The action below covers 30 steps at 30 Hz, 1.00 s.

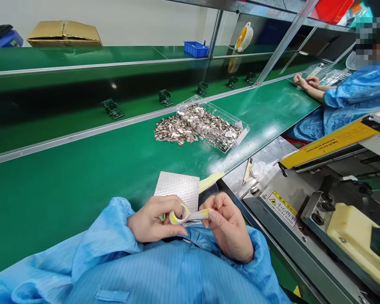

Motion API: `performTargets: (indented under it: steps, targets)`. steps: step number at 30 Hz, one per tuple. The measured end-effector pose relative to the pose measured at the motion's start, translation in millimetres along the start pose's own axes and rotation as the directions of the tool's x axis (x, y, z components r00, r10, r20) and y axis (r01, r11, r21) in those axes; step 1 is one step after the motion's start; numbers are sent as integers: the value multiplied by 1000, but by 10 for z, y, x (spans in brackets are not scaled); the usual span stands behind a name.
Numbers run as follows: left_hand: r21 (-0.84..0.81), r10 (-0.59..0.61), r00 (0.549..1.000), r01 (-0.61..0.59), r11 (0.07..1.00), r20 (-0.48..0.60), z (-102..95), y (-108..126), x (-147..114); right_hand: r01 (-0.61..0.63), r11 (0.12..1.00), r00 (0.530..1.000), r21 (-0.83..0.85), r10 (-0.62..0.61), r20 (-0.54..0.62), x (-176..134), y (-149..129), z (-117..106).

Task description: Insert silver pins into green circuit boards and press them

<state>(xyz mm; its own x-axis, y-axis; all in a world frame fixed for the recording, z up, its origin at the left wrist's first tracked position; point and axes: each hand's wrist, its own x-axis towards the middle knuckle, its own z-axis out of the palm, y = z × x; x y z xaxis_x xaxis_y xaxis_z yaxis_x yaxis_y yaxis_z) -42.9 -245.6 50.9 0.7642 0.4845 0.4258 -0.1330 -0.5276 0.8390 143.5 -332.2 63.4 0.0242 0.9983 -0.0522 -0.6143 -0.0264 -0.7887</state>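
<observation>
Close to my body, my left hand (160, 217) is closed around a small roll of tape (179, 214), whitish with yellow patches. A short strip runs from the roll to the right, and my right hand (226, 226) pinches its yellowish end between thumb and fingers. Just beyond both hands lies a silvery plate (177, 188) marked with a fine grid; its near edge is partly hidden by my left hand. A pale yellow sheet (211, 181) sticks out beside the plate.
A heap of small metal pieces (174, 130) spills from a clear tray (237, 137) on the green bench. Circuit boards (165, 98) ride the belt behind. At right stands a machine (285, 207) with a hand-injury label; a lighter (248, 171) lies nearby. Beyond, a co-worker (354, 88) sits.
</observation>
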Motion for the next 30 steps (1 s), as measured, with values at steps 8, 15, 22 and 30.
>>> performTargets:
  steps: [8, 15, 22, 30]
  targets:
    - [584, -255, 967, 210, 784, -6, -511, 82, -116, 62, 983, 989, 173, -37, -140, 21, -315, -105]
    - [732, -476, 828, 517, 444, -297, -990, 130, -544, 119, 976, 973, 179, -79, -218, 71, -387, -224]
    - [667, -612, 594, 731, 140, -522, -1260, 209, -945, 65, 986, 975, 154, -29, -222, 203, -280, -66]
    - [655, -592, 514, 755, -32, -621, -1383, 150, -1176, 11, 998, 988, 56, -2, -153, 326, -216, -32]
